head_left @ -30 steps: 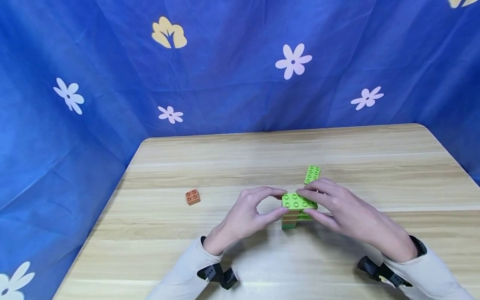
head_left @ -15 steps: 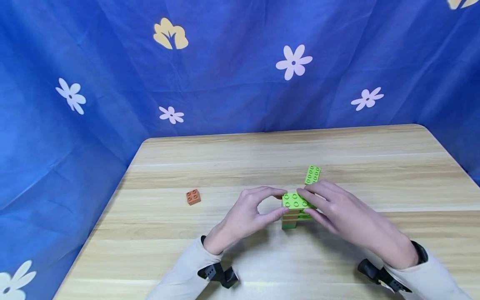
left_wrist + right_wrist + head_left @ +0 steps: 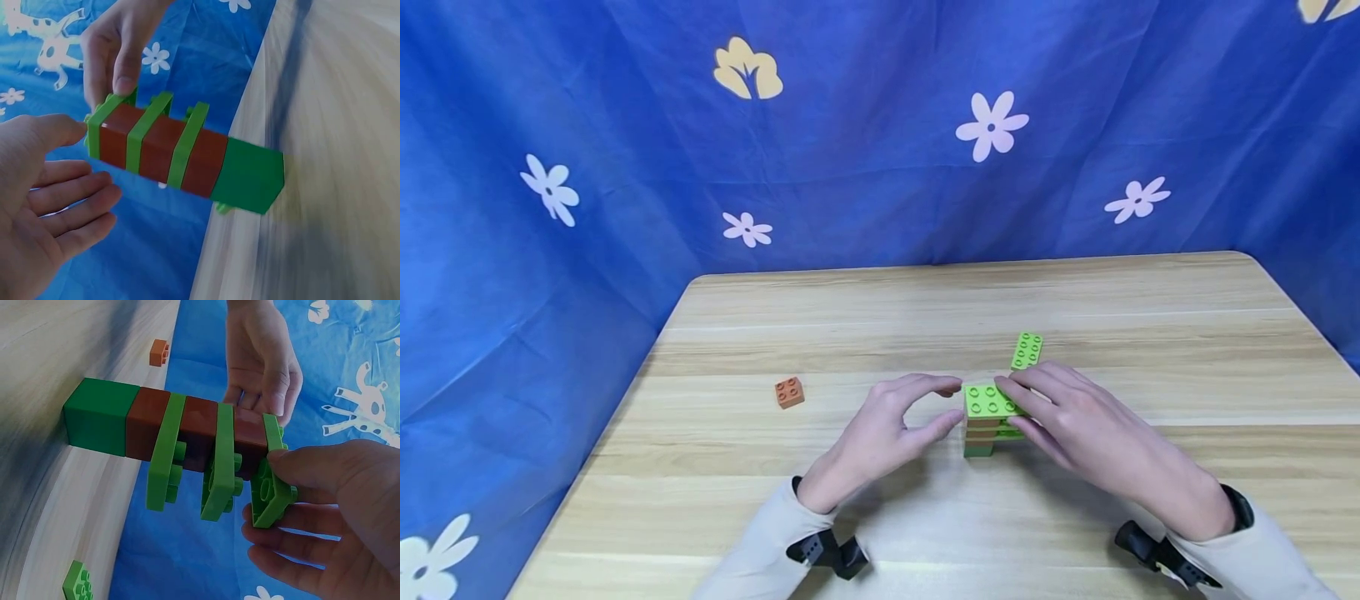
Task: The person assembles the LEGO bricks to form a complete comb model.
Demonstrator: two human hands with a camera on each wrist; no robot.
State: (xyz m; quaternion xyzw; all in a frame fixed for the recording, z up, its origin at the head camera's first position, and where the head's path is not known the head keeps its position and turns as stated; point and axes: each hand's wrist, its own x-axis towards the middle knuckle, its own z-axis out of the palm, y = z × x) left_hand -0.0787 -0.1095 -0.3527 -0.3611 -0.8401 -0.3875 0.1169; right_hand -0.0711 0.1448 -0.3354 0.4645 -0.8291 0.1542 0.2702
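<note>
A tower of toy building bricks stands on the table. It has a dark green brick (image 3: 250, 175) at the bottom, then brown bricks (image 3: 161, 147) alternating with light green plates that overhang to the right. My right hand (image 3: 1086, 425) pinches the overhanging end of the top light green plate (image 3: 983, 401), thumb on the near side and fingers on the far side. My left hand (image 3: 883, 429) is just left of the tower, thumb and fingers spread apart. In the left wrist view its fingers hold nothing, and the thumb tip is close to the top plate.
A loose orange-brown brick (image 3: 789, 392) lies on the wooden table (image 3: 880, 317) to the left. Behind the right hand lies another light green plate (image 3: 1027, 350), partly covered by the hand. A blue flowered cloth (image 3: 865, 133) hangs along the back and left side.
My left hand has let go of the top plate and moved slightly left, away from the tower. The right hand keeps its grip, its fingers shifted only a little.
</note>
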